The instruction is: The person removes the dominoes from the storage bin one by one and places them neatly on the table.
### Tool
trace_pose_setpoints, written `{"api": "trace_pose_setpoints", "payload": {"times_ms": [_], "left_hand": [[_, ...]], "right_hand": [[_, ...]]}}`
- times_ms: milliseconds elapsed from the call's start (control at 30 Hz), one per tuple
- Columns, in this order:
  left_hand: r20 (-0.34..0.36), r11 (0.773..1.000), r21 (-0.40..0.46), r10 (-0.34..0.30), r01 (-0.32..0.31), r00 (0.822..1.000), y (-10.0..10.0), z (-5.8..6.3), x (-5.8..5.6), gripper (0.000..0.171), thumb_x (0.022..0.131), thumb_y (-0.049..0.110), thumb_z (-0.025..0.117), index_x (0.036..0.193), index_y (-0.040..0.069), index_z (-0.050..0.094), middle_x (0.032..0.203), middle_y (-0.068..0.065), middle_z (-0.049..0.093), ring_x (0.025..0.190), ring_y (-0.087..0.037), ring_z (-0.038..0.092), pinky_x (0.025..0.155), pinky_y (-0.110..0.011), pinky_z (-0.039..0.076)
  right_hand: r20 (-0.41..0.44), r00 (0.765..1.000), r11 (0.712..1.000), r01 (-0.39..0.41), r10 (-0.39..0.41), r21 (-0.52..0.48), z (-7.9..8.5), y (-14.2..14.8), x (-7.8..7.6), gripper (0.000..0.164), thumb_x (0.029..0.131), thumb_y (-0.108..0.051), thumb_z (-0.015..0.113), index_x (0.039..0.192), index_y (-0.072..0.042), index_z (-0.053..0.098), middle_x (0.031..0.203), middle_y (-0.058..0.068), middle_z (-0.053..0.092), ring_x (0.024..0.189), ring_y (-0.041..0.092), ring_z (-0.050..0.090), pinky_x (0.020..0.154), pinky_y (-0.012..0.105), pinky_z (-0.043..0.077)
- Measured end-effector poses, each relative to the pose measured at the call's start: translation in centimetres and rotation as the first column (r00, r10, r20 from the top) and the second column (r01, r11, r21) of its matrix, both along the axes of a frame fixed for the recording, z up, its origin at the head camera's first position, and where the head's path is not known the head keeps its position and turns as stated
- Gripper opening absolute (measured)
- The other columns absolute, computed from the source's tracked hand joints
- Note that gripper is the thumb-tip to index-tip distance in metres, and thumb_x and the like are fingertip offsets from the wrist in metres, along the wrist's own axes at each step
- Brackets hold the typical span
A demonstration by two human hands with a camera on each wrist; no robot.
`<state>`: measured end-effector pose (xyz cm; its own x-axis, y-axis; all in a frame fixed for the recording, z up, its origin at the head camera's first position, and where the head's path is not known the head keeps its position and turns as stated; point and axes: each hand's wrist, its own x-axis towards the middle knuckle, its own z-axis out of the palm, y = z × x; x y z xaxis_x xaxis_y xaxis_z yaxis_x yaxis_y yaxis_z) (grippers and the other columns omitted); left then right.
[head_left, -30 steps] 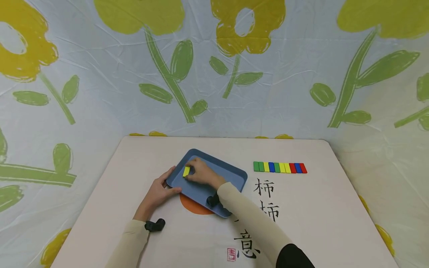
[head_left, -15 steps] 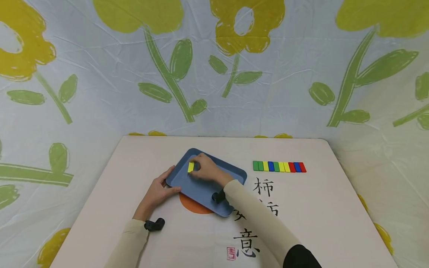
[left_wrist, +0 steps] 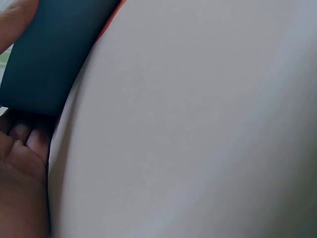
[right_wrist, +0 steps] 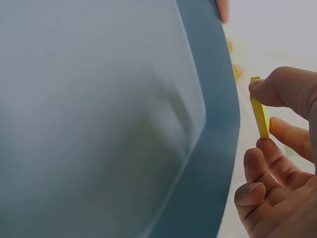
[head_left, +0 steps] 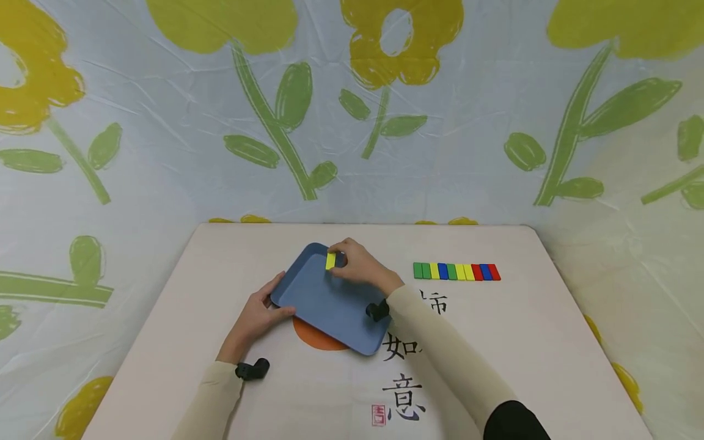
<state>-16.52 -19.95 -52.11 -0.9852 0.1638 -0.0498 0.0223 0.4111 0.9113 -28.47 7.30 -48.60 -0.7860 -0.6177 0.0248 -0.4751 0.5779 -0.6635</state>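
Note:
A blue tray point(head_left: 330, 305) lies at a slant on the table, its inside bare. My left hand point(head_left: 257, 321) grips its left corner, thumb over the rim and fingers along the outer side; the left wrist view shows the tray's wall point(left_wrist: 49, 59) between them. Over the tray's far part, my right hand point(head_left: 360, 263) pinches a small yellow tile point(head_left: 330, 261) between thumb and fingertips. In the right wrist view the yellow tile point(right_wrist: 260, 109) is held on edge, above and beyond the tray's rim point(right_wrist: 218, 114).
To the right, a row of green, yellow, blue and red tiles point(head_left: 456, 271) lies side by side on the white table point(head_left: 522, 348). Black brush characters point(head_left: 404, 397), a red seal print point(head_left: 378, 415) and an orange disc point(head_left: 316, 336) partly under the tray mark the surface. A flowered cloth hangs behind.
My right hand has lifted the yellow tile from the tray's left part and carried it right and away from me, towards the far rim. The left hand and tray stay put.

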Motion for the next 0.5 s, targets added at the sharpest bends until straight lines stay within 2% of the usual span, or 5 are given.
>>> {"api": "trace_pose_setpoints", "payload": {"times_ms": [100, 233, 333, 500], "left_hand": [[0.002, 1.000, 0.003, 0.000, 0.000, 1.000, -0.1, -0.1, -0.2, 0.090, 0.080, 0.022, 0.080, 0.153, 0.013, 0.028, 0.158, -0.012, 0.026, 0.146, -0.032, 0.023, 0.115, -0.048, 0.028], [-0.008, 1.000, 0.007, 0.005, -0.005, 1.000, -0.6, -1.6, -0.8, 0.090, 0.080, 0.021, 0.080, 0.153, 0.016, 0.027, 0.159, -0.012, 0.025, 0.146, -0.032, 0.023, 0.115, -0.049, 0.026], [-0.009, 1.000, 0.010, 0.010, -0.010, 1.000, -0.9, -2.8, -1.0, 0.090, 0.080, 0.023, 0.080, 0.153, 0.023, 0.028, 0.159, -0.008, 0.025, 0.146, -0.030, 0.023, 0.116, -0.049, 0.026], [-0.010, 1.000, 0.012, 0.014, -0.014, 1.000, -1.1, -3.2, -1.1, 0.090, 0.078, 0.029, 0.081, 0.151, 0.032, 0.030, 0.158, -0.004, 0.027, 0.146, -0.028, 0.026, 0.115, -0.047, 0.029]], "right_hand": [[0.000, 1.000, 1.000, 0.019, -0.019, 0.002, 0.3, 1.1, -0.3, 0.049, 0.088, -0.026, 0.068, 0.133, -0.009, 0.057, 0.124, 0.010, 0.052, 0.083, 0.016, 0.053, 0.070, 0.029, 0.049], [-0.001, 0.999, 0.999, 0.050, -0.050, 0.014, 0.5, 2.7, -0.6, 0.050, 0.088, -0.028, 0.067, 0.133, -0.008, 0.056, 0.123, 0.011, 0.052, 0.087, 0.018, 0.054, 0.072, 0.031, 0.050], [-0.005, 0.997, 0.997, 0.071, -0.071, 0.021, 0.4, 4.1, -0.6, 0.050, 0.088, -0.029, 0.067, 0.132, -0.009, 0.057, 0.122, 0.009, 0.053, 0.090, 0.019, 0.054, 0.073, 0.032, 0.050], [0.007, 0.994, 0.994, 0.106, -0.106, 0.021, 0.4, 7.0, -0.6, 0.048, 0.088, -0.029, 0.065, 0.132, -0.013, 0.057, 0.123, 0.007, 0.052, 0.092, 0.020, 0.052, 0.071, 0.033, 0.049]]}}
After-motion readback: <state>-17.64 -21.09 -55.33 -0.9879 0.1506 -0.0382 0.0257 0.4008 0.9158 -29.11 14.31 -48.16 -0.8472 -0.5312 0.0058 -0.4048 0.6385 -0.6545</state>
